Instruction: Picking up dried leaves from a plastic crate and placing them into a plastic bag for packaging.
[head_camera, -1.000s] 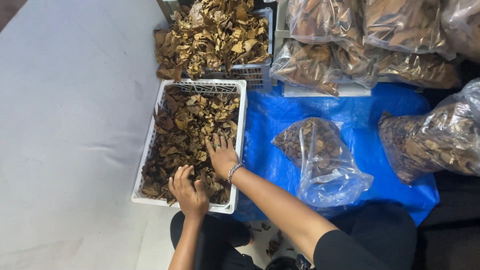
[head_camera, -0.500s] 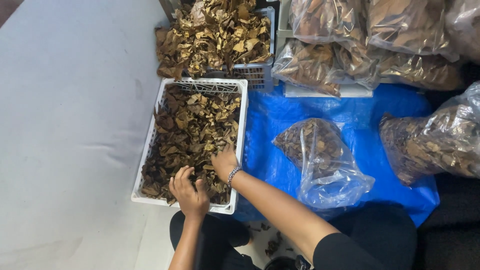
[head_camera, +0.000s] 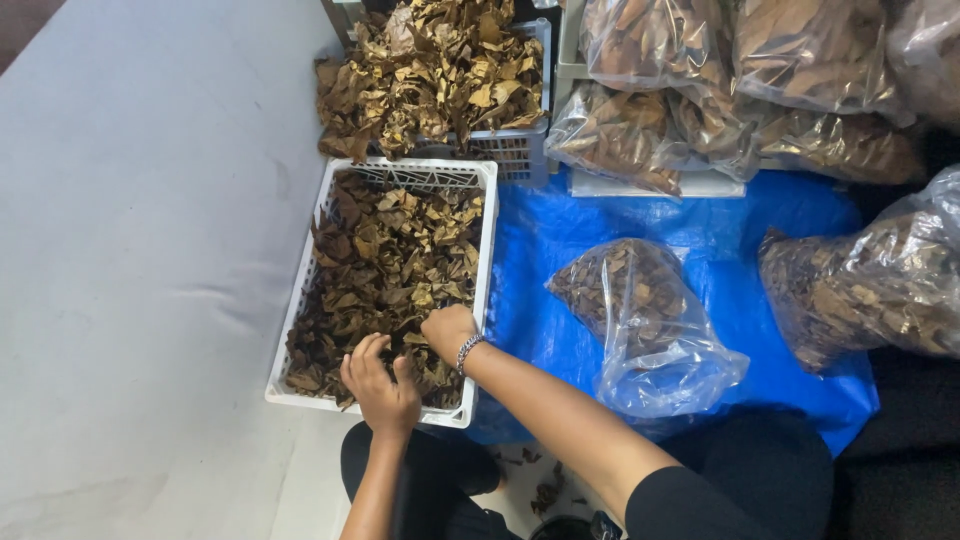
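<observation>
Right hand (head_camera: 447, 330) has drawn nearer, fingers curled in dried leaves (head_camera: 385, 265); left hand (head_camera: 380, 388) grips a clump. Lift gently inside the white crate (head_camera: 484, 255).

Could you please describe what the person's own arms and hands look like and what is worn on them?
Both forearms are bare, with no gloves on the left hand or the right hand. A silvery chain bracelet circles the right wrist. A short black sleeve covers the right upper arm; no rings are discernible.

Brown dried leaves (head_camera: 385, 265) fill a white basket (head_camera: 487, 240) beside a blue tarp (head_camera: 540, 250)
</observation>
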